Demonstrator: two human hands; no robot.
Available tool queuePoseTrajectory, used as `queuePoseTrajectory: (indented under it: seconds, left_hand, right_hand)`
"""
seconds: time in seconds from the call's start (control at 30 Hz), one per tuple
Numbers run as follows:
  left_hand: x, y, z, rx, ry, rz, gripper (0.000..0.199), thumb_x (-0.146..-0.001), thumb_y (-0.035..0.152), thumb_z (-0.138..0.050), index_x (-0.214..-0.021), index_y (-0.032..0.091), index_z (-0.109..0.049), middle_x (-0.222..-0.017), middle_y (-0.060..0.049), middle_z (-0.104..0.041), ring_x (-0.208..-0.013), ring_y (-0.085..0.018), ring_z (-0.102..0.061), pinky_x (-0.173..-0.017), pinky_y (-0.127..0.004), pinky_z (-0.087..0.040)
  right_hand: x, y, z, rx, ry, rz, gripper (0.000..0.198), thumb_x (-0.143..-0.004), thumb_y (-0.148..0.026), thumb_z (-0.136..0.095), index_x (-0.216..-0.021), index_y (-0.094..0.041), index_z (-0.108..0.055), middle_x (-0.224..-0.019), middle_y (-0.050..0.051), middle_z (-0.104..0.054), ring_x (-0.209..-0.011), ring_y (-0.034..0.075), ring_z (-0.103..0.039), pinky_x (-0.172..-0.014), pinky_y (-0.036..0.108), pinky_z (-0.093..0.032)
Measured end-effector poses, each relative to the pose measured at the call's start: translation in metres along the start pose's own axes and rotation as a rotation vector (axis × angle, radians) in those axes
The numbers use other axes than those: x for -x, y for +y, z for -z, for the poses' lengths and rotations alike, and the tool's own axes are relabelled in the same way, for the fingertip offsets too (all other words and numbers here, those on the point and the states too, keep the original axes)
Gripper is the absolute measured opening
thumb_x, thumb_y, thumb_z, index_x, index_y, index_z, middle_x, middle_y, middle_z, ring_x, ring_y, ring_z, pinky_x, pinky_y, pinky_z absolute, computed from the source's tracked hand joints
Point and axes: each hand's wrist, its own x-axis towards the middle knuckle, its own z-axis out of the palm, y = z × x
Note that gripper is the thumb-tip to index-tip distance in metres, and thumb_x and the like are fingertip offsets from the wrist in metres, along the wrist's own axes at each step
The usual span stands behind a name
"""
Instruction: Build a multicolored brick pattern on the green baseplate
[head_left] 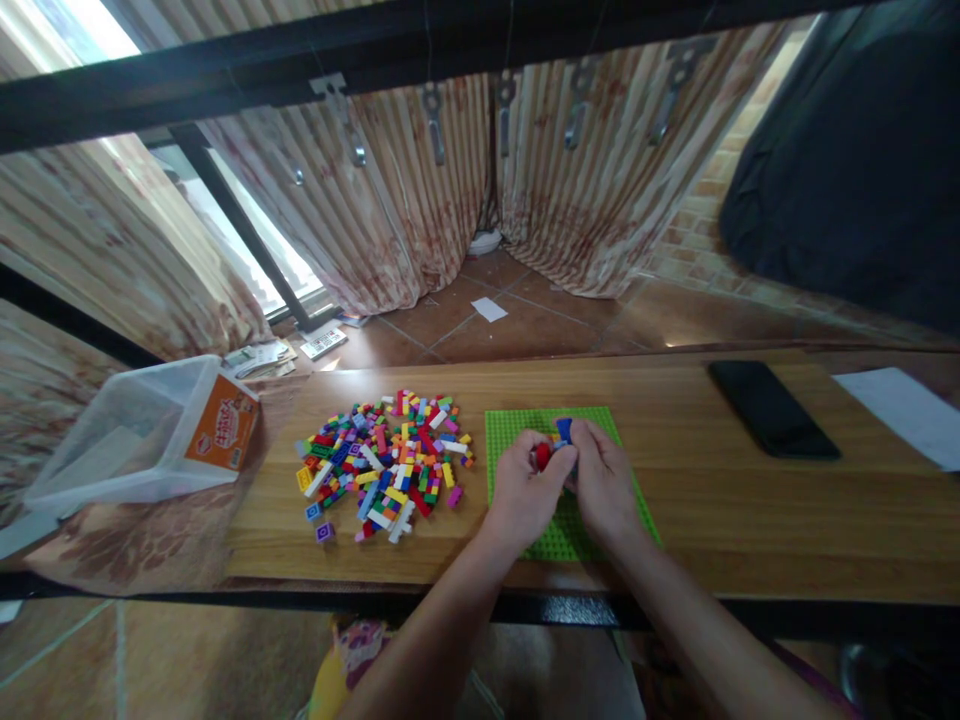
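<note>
Over the green baseplate (555, 525) my two hands meet, both closed around a small cluster of toy bricks. A blue brick (564, 429) pokes out at the top between them, by the fingers of my right hand (604, 485). My left hand (523, 490) has its fingers curled round a red brick (541, 457) on the near-left side of the cluster. A bit of yellow shows beside the blue. My fingers hide the rest of the cluster, so how the bricks join cannot be made out. To the left lies a heap of mixed loose bricks (390, 460).
The wooden board (675, 530) lies on the table. A black phone (772, 410) and white paper (900, 410) are at the right. A clear plastic bin (142, 450) with an orange label stands at the left. A dark bar (450, 45) with hanging hooks crosses overhead.
</note>
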Motion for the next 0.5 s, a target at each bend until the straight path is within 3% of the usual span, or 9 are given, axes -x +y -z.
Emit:
queuePoseTrajectory:
  seconds: [0.17, 0.27, 0.33, 0.43, 0.5]
  left_hand:
    - [0.001, 0.006, 0.008, -0.253, -0.012, -0.103, 0.023, -0.086, 0.033, -0.057, -0.071, 0.018, -0.049, -0.061, 0.007, -0.04, -0.057, -0.008, -0.037, -0.055, -0.022, -0.03]
    - [0.002, 0.007, 0.01, -0.268, -0.013, -0.134, 0.022, -0.088, 0.033, -0.055, -0.073, 0.017, -0.05, -0.062, 0.006, -0.043, -0.058, -0.008, -0.04, -0.056, -0.022, -0.031]
    - [0.002, 0.004, 0.009, -0.172, -0.014, -0.113, 0.022, -0.088, 0.036, -0.055, -0.075, 0.018, -0.051, -0.062, 0.006, -0.044, -0.056, -0.007, -0.04, -0.054, -0.021, -0.031]
    - [0.001, -0.001, 0.006, 0.102, -0.033, 0.004, 0.027, -0.087, 0.044, -0.056, -0.079, 0.019, -0.049, -0.056, 0.008, -0.042, -0.047, -0.006, -0.035, -0.046, -0.019, -0.028]
    - [0.001, -0.001, 0.004, 0.288, -0.043, 0.093, 0.03, -0.083, 0.046, -0.061, -0.08, 0.019, -0.048, -0.054, 0.009, -0.042, -0.042, -0.004, -0.031, -0.042, -0.018, -0.024]
  right_hand:
    - [0.0, 0.001, -0.002, 0.058, -0.023, 0.03, 0.046, -0.088, -0.06, -0.046, -0.078, -0.019, -0.064, -0.074, 0.003, -0.065, -0.069, 0.017, -0.057, -0.066, 0.031, -0.046]
    - [-0.001, 0.0, -0.004, 0.025, 0.007, -0.023, 0.049, -0.086, -0.062, -0.048, -0.085, -0.018, -0.069, -0.082, 0.006, -0.07, -0.076, 0.019, -0.062, -0.07, 0.032, -0.049]
    - [-0.001, -0.003, -0.005, -0.037, 0.014, -0.102, 0.049, -0.083, -0.063, -0.052, -0.087, -0.017, -0.07, -0.082, 0.006, -0.071, -0.069, 0.018, -0.061, -0.061, 0.03, -0.047]
    - [0.0, -0.008, -0.007, -0.2, -0.005, -0.242, 0.05, -0.079, -0.063, -0.057, -0.092, -0.017, -0.07, -0.073, 0.003, -0.067, -0.05, 0.011, -0.049, -0.042, 0.024, -0.034]
    - [0.001, -0.011, -0.007, -0.281, -0.023, -0.276, 0.05, -0.077, -0.062, -0.06, -0.094, -0.017, -0.07, -0.066, 0.0, -0.063, -0.044, 0.009, -0.042, -0.038, 0.022, -0.026]
